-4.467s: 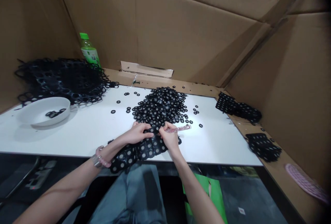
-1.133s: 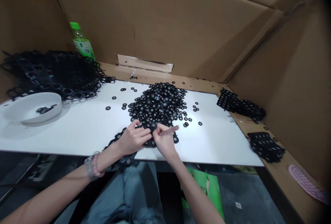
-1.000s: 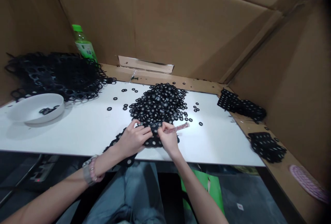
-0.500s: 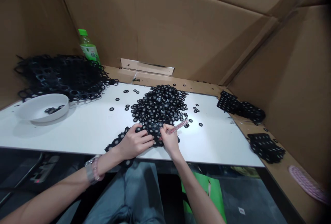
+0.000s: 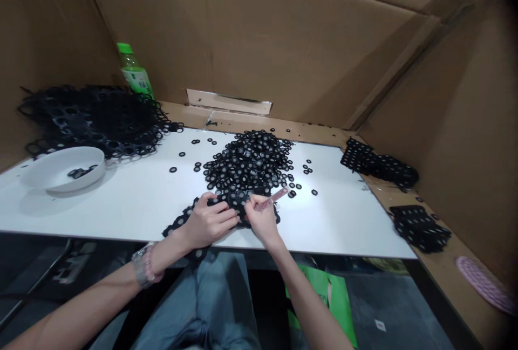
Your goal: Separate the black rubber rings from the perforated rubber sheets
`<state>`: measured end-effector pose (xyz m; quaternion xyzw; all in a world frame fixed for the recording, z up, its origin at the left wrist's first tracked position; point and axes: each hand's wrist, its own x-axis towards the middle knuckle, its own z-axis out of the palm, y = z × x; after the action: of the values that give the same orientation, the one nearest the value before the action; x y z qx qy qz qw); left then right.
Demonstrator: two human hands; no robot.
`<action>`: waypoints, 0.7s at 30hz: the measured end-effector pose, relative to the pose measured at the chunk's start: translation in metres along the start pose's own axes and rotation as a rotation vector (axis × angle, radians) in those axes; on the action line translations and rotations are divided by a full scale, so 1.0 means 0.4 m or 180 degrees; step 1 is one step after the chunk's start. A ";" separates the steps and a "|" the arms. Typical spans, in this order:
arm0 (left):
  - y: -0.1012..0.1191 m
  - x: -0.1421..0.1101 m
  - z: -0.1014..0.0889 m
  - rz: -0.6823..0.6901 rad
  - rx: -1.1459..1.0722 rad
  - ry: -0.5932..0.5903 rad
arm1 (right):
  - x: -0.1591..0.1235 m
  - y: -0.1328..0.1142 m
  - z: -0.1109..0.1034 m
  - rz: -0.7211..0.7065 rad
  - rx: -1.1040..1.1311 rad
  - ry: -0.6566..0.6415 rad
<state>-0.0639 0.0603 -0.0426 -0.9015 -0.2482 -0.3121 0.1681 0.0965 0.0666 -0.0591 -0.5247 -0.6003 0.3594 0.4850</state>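
Note:
A black rubbery sheet with rows of round light spots (image 5: 177, 222) lies at the table's front edge, one end drooping over it. Curled fingers of my left hand (image 5: 210, 222) press and grip this sheet from the left. My right hand (image 5: 262, 219) pinches a slim, reddish, see-through pen-like tool (image 5: 278, 194), its back end pointing up and right. The tool's tip is hidden by my fingers, close against the sheet. Just beyond both hands rises a heap of small black rings with pale centres (image 5: 251, 158).
Left, a white bowl (image 5: 87, 180) holds a few black pieces beside a tangled pile of holed black sheets (image 5: 93, 118). A green-capped bottle (image 5: 137, 77) stands behind. Folded spotted sheets (image 5: 421, 228) lie right, near a pink woven oval (image 5: 483, 284). Cardboard walls (image 5: 315, 42) enclose the white table (image 5: 343, 220).
My right hand and the pen-like tool have shifted slightly left along the sheet. My left hand keeps its place on the sheet. The whole view has turned a little.

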 end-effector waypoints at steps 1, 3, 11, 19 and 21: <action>0.000 0.000 -0.002 -0.0018 -0.0005 0.0026 | -0.003 -0.003 0.002 -0.0064 -0.0041 -0.0046; 0.000 -0.001 -0.004 -0.0085 -0.0005 0.0061 | -0.008 -0.009 0.006 -0.0168 -0.0103 -0.0128; 0.024 0.005 -0.028 0.0014 -0.0260 0.0096 | -0.030 -0.018 -0.016 0.0171 0.0086 -0.0237; 0.055 0.014 -0.112 -0.0141 -0.1093 -0.1475 | -0.062 -0.028 -0.055 0.0560 0.0456 -0.0319; 0.040 0.024 -0.127 -0.0472 -0.1433 -0.1566 | -0.043 -0.037 -0.058 0.0555 0.0552 -0.0181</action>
<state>-0.0731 0.0271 -0.0007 -0.9438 -0.2710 -0.1437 -0.1232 0.1144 0.0454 -0.0426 -0.5206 -0.5326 0.4654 0.4782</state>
